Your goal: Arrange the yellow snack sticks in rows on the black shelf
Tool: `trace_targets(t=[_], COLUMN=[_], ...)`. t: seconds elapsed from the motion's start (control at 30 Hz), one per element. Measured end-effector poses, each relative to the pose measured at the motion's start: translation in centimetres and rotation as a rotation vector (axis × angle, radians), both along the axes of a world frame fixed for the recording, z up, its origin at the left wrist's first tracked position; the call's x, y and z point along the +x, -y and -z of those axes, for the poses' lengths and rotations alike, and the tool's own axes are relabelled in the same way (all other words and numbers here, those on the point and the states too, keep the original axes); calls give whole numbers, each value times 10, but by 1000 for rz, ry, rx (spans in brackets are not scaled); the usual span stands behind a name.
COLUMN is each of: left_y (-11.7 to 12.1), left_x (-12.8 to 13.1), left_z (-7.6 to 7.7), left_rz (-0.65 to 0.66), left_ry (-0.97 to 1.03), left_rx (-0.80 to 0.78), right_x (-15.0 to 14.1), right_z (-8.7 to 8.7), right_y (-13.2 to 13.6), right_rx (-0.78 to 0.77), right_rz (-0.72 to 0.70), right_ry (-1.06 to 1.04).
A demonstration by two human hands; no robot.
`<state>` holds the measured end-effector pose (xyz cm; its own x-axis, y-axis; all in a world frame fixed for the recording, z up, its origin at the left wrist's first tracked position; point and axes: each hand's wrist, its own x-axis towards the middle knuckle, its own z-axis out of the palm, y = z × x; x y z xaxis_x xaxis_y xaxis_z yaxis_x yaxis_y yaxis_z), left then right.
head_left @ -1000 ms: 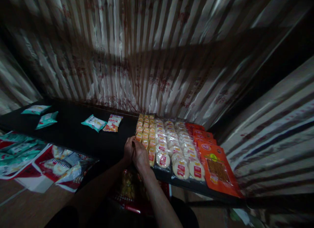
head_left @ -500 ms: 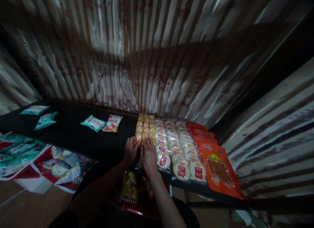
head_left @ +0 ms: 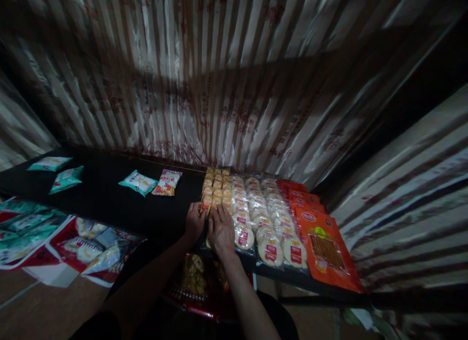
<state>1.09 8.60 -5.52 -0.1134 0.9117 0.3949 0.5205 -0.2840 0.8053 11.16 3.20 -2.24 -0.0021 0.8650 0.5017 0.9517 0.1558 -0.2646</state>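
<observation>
- Left hand (head_left: pixel 195 224): fingertips at the near end of the leftmost column of small yellow packets (head_left: pixel 217 186); whether it pinches one, can't tell.
- Right hand (head_left: pixel 222 232): just right of the left, not clasped with it; palm down, fingers stretched over the near packets, nothing visibly gripped.
- Yellow packets: columns run away from the fingertips; near ends partly hidden under right hand.
- Right of right hand: round white crackers (head_left: pixel 271 252) in clear wrap, then orange bags (head_left: pixel 325 247).
- Left of left hand, well apart: red-and-white packet (head_left: pixel 167 183), teal packet (head_left: pixel 139 183), all on the black table (head_left: pixel 153 210).
- Below hands: red basket (head_left: pixel 204 312) with bagged snacks (head_left: pixel 193 276).
- Risk: pushing too hard from the near end could buckle or ride up the columns, slick wrappers probably slide.
- Risk: right hand drifting sideways could knock the neighbouring cracker column.
- Risk: a near packet dragged back toward the wrists could drop off the edge; dim light makes misalignment easy to miss.
</observation>
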Motion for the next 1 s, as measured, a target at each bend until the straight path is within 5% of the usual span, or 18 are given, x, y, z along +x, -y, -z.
trace_targets(t=[0.33, 0.53, 0.63, 0.83, 1.0], left_y=[3, 22, 44, 111, 156], left_x=[-2, -7, -14, -30, -41], left_z=[-2, -8, -5, 13, 43], left_rz=[-19, -67, -73, 60, 244], left_ry=[-61, -100, -84, -97, -193], left_rx=[66, 134, 106, 104, -43], right_x=[5, 14, 21, 19, 13], right_z=[4, -3, -4, 19, 41], right_y=[3, 31, 56, 109, 130], right_rx=[79, 177, 276, 310, 215], right_rz=[-45, -40, 36, 417, 380], right_ry=[-19, -200, -387, -833, -871])
